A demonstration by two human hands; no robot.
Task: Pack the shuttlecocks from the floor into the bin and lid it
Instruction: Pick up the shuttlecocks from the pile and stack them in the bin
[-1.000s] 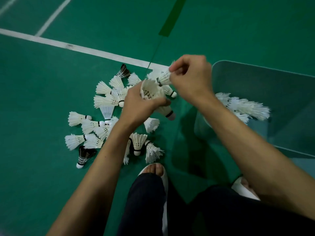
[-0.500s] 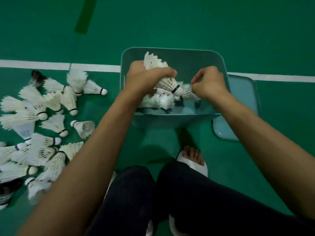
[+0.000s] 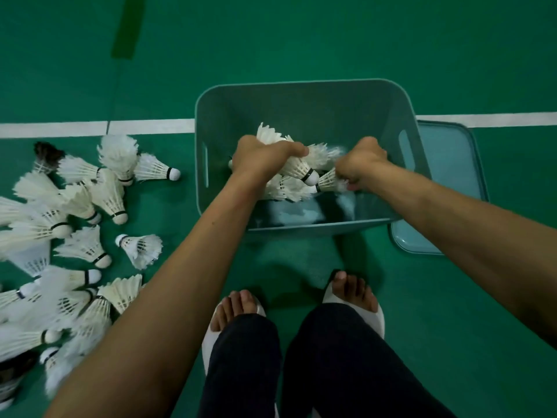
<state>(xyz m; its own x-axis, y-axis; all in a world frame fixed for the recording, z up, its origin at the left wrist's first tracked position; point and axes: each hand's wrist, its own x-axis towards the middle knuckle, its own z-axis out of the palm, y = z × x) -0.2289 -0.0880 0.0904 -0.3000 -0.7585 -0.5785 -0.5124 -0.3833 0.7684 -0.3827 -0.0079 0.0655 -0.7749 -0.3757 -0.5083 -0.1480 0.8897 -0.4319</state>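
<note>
While both arms reach over the near rim, left hand [image 3: 265, 158]: inside the bin, fingers curled round a bunch of white feather shuttlecocks [image 3: 297, 168]; feather ends stick out past the knuckles, and one white cork tip with a black band points toward the right hand.
Right hand [image 3: 360, 164]: also inside the bin, fingers curled on the feather end of a single white shuttlecock [image 3: 328, 181] whose cork points toward the left hand. The grip detail is blurred.
Hand spacing: close but apart, the bunch's cork tip between them.
Bin [image 3: 301, 82]: teal plastic, rectangular, rounded corners, slot handles in the left and right walls. It stands open on the floor, straddling the white line [image 3: 90, 128].
Bin contents [image 3: 286, 188]: a few white shuttlecocks on the bottom under the hands; count unclear.
Lid [image 3: 452, 176]: flat teal plastic with a raised edge, lying on the floor just right of the bin and partly hidden behind it.
Floor pile [image 3: 75, 206]: many white feather shuttlecocks left of the bin, lying on their sides and overlapping, most with white corks and black bands.
Odd ones: a dark-feathered shuttlecock [image 3: 46, 153] at the pile's far edge.
Floor [image 3: 331, 40]: green court surface.
Person: dark trousers [image 3: 346, 357], white open-toe slippers [image 3: 355, 312], toes near the bin's near wall.
</note>
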